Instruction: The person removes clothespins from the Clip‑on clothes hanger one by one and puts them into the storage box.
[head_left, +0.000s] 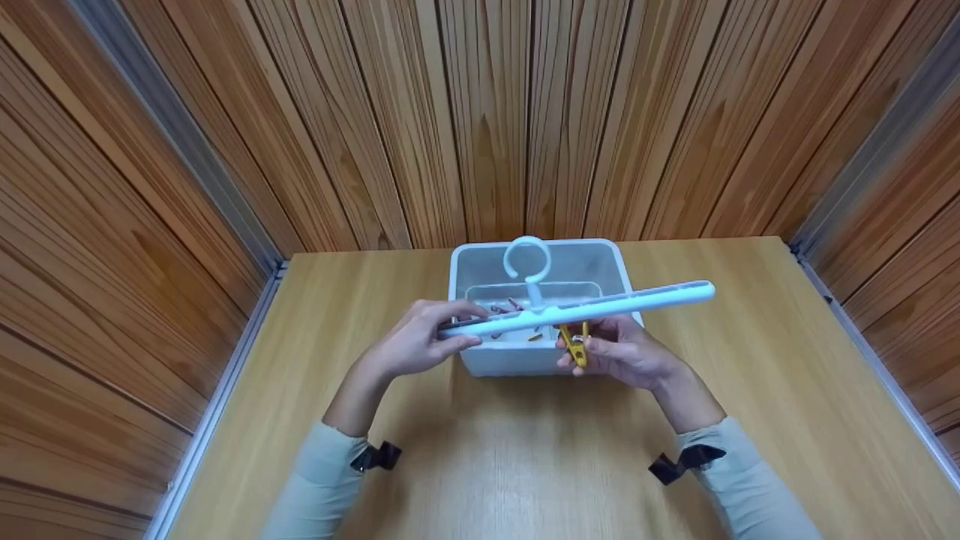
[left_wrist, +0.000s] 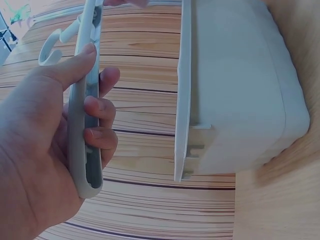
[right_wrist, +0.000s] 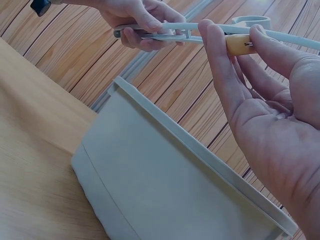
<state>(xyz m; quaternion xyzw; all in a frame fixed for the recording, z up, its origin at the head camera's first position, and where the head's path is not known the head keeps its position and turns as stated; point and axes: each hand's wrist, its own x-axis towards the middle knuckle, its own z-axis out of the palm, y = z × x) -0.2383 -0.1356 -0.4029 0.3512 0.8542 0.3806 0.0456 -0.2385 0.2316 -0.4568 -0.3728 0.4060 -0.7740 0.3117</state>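
A pale blue clothes hanger (head_left: pixel 600 306) with a ring-shaped hook (head_left: pixel 527 259) is held level above a bin. Its left end is gripped by my left hand (head_left: pixel 420 337), the fingers wrapped round the bar in the left wrist view. Between thumb and fingers, my right hand (head_left: pixel 626 352) pinches a yellow clothespin (head_left: pixel 576 351) just under the hanger's bar. In the right wrist view the clothespin (right_wrist: pixel 239 45) overlaps the bar, and I cannot tell whether it touches it. The hanger's right end sticks out past my right hand.
Below the hanger stands a whitish plastic bin (head_left: pixel 517 364) on the wooden table (head_left: pixel 525 465). Several small pieces (head_left: pixel 535 337) lie inside it, partly hidden by the hanger. Wooden plank walls (head_left: pixel 487 127) rise behind and at both sides.
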